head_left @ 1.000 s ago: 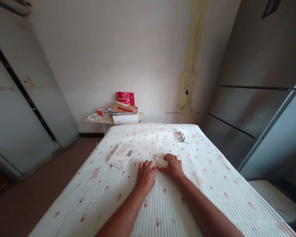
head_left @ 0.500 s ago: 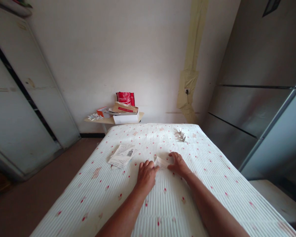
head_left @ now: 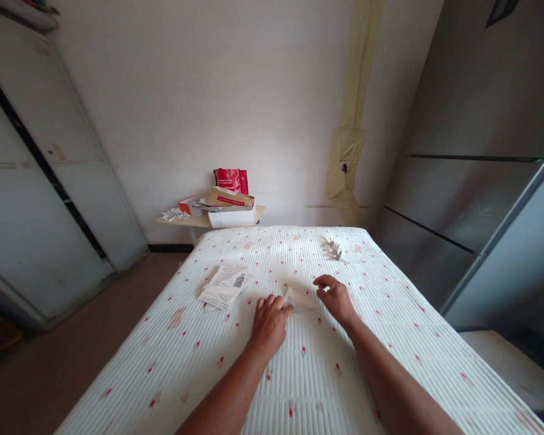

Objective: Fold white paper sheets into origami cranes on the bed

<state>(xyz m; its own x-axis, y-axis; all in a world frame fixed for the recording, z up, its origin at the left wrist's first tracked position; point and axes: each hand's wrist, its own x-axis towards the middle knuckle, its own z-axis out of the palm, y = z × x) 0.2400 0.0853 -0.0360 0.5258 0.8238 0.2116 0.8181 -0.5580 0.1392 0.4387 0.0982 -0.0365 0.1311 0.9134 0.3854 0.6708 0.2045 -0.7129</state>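
Observation:
A small folded piece of printed paper (head_left: 300, 298) lies on the quilted bed cover (head_left: 254, 254). With fingers curled, my left hand (head_left: 269, 320) grips the paper's left corner between thumb and fingers, low against the cover. My right hand (head_left: 336, 300) is just right of the paper, apart from it, its index finger and thumb bent with a gap between them. To the left of my hands sits a stack of printed sheets (head_left: 225, 286), the top one bearing a dark picture. Farther back on the right are folded paper shapes (head_left: 333, 248).
Behind the bed, a small table (head_left: 203, 222) bears a white box (head_left: 232, 218), a red bag (head_left: 230, 180) and a pile of white paper pieces (head_left: 174, 214). A pale cabinet (head_left: 49, 157) stands left; a grey refrigerator (head_left: 462, 187) stands right.
My right hand has come off the paper and shifted slightly to the right. My left hand stays at the paper's left corner.

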